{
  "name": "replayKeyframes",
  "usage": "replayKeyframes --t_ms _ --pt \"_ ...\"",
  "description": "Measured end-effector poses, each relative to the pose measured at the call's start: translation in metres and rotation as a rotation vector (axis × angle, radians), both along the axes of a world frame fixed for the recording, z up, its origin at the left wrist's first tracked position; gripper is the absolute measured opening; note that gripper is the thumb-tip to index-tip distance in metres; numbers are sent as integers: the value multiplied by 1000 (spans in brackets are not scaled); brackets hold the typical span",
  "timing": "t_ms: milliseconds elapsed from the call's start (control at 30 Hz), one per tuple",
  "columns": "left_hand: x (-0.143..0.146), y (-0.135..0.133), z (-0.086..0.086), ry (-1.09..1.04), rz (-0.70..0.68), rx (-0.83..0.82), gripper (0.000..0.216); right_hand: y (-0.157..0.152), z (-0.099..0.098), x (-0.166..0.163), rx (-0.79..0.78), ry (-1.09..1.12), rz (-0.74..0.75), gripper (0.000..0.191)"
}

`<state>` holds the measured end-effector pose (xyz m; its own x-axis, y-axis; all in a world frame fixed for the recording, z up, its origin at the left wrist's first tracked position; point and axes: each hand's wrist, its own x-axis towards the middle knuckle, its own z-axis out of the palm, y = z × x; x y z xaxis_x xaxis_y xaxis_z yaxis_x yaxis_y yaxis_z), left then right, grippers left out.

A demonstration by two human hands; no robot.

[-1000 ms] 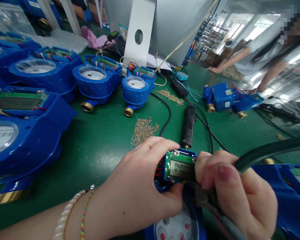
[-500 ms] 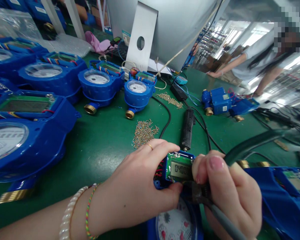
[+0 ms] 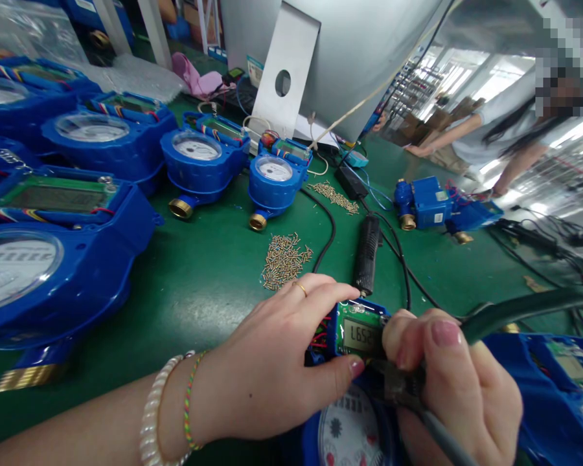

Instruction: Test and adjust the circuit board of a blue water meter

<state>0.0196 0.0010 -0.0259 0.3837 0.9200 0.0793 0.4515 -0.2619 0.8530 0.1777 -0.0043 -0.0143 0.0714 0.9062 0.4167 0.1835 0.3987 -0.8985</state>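
Observation:
My left hand (image 3: 276, 356) is closed around the display housing of a blue water meter (image 3: 313, 430), fingers along its far edge and thumb on the near side. On the green circuit board, a small LCD (image 3: 359, 335) shows digits. My right hand (image 3: 459, 382) is wrapped around pliers (image 3: 437, 424), one handle dark green and the other grey. The pliers' jaws are at the display's near right corner, partly hidden by my fingers; whether they grip anything I cannot tell. Below sits the meter's round dial (image 3: 347, 427), cut off by the frame's lower edge.
Several blue water meters (image 3: 199, 162) stand on the left, another (image 3: 554, 382) at the right. Small screws (image 3: 284, 259) lie in two piles. A black electric screwdriver (image 3: 368, 255) lies beyond my hands. Behind stands a monitor (image 3: 291, 71); a person (image 3: 495, 129) works at the far right.
The digits on the LCD have changed. The view has shifted slightly, so both hands and the meter appear a little further right; my grips look the same.

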Motion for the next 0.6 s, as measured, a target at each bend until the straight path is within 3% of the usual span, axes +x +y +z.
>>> replayKeyframes --t_ms 233,367,467,600 --pt "-1 0 0 2 -1 -7 50 0 -2 5 -7 122 118 37" --pt "0 -2 0 5 7 2 51 -1 -5 5 36 209 101 36" --pt "0 -2 -1 2 10 13 50 -3 -8 6 16 206 85 38" --pt "0 -1 -1 0 4 12 49 -2 -11 8 60 135 171 37"
